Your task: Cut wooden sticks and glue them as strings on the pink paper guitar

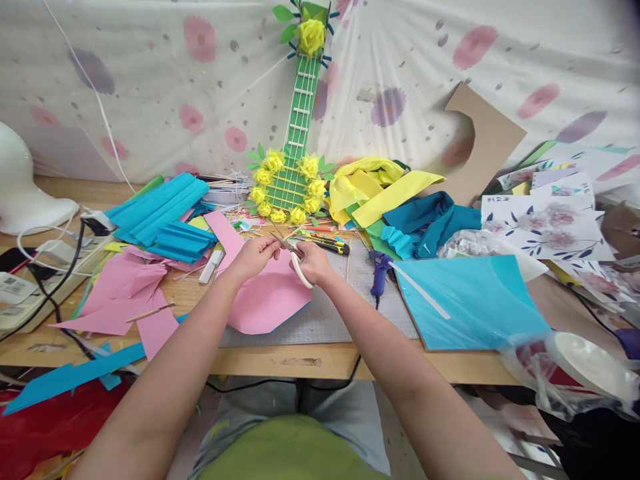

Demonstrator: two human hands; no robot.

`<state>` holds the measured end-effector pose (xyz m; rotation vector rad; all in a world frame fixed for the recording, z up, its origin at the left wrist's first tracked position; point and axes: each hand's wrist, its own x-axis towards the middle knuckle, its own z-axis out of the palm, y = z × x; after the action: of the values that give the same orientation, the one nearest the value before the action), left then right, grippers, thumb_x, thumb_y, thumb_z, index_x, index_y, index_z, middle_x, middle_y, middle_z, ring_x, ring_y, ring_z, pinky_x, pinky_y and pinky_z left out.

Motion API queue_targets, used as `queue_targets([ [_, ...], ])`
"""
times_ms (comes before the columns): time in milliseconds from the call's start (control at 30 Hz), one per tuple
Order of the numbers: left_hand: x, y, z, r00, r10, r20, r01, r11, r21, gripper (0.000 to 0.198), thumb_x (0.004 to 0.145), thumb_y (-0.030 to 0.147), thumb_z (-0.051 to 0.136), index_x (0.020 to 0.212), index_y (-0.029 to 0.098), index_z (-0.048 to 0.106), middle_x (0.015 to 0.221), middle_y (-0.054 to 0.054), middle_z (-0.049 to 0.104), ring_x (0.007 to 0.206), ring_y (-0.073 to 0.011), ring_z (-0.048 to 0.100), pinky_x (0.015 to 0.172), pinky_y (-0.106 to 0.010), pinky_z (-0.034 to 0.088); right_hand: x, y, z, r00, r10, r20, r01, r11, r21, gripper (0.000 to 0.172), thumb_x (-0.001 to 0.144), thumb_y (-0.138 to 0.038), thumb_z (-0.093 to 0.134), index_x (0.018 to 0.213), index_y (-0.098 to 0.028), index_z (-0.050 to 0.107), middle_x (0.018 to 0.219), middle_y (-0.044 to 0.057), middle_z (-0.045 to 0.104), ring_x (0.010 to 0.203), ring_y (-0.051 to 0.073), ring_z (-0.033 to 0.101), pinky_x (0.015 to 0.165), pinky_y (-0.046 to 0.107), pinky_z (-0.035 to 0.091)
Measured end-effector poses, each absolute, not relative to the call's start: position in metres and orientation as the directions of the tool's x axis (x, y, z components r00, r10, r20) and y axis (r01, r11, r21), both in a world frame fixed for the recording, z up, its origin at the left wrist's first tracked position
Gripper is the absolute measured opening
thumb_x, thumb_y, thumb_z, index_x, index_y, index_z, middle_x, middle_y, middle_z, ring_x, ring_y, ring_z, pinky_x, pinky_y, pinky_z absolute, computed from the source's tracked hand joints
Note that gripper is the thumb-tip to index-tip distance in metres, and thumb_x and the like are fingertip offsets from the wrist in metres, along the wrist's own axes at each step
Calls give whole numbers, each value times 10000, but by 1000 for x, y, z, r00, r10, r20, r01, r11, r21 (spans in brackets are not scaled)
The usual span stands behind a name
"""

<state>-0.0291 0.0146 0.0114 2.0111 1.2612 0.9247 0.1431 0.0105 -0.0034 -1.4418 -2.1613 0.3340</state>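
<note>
At far left, one white foam head [23, 183] stands on the worktop [240, 363]. Two blue crepe bundles [157, 208] lie behind pink scraps [123, 293]. The left hand [255, 258], arm stretched forward, pinches one thin stick [294, 233] above one pink cut-out [270, 300] lying on a grey mat [345, 317]. The right hand [316, 262] grips one pair of scissors [301, 271], blades by the stick. Rightward: one purple glue gun [380, 275], one blue board [475, 310], then a clear plastic bag [547, 397] holding one white round item [583, 363].
</note>
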Motion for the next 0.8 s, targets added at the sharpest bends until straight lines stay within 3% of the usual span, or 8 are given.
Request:
queue_targets([
  [233,-29,18,6,298,920,256,531,-382,757,299,781,342,378,587,168,523,602,-11,548,591,-117,493,581,-243,396,147,13,-8,-323,899,296,784,430,-449,110,675,-285,463,679,-181,499,713,17,530,684,141,441,582,232,276],
  [400,-27,21,15,412,899,146,404,-324,856,256,770,328,410,679,155,574,572,-1,522,541,-94,459,527,-226,362,150,18,-12,-370,853,368,740,510,-438,91,654,-247,478,713,-178,489,782,31,528,773,158,439,663,241,312],
  [567,-26,13,33,466,885,-5,283,-144,948,257,761,359,444,770,145,587,528,24,449,425,-49,313,407,-196,232,150,17,-10,-386,837,387,726,535,-433,92,660,-255,456,700,-176,480,742,22,507,734,150,424,643,239,303],
  [800,-27,14,33,482,873,-78,258,-57,964,257,753,375,467,771,142,572,533,38,423,407,-29,263,394,-179,198,152,11,-7,-324,894,309,801,433,-413,138,666,-297,466,652,-167,509,691,20,532,666,134,432,572,230,262],
])
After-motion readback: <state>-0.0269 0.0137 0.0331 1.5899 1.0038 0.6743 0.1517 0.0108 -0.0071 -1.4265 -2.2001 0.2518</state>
